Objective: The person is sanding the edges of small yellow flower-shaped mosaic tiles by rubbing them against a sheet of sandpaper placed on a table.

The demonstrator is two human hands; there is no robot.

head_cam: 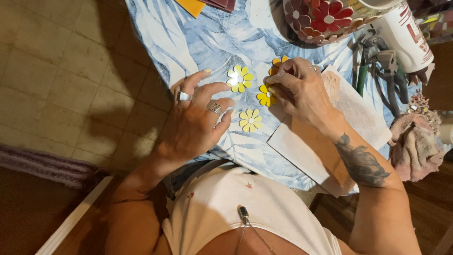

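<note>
Right hand (295, 82) pinching yellow daisy-shaped mosaic tile (267, 95) | left hand (198, 118) resting open on leaf-print tabletop (207, 42) | best pressing it flat, petals aligned.

From my remote seat I see one package: a white bottle (406, 35) lying tilted at the table's (212, 38) upper right; its label red-printed; no signs or screens.

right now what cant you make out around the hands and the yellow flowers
Head view only:
- Right hand fingertips: curled under, so their grip on the flower is hidden.
- Orange flower: mostly behind that hand.
- Mosaic bowl: cut off by the top edge.
- Pliers: partly under the white bottle.
- Left hand palm: faces down, unseen.
</note>
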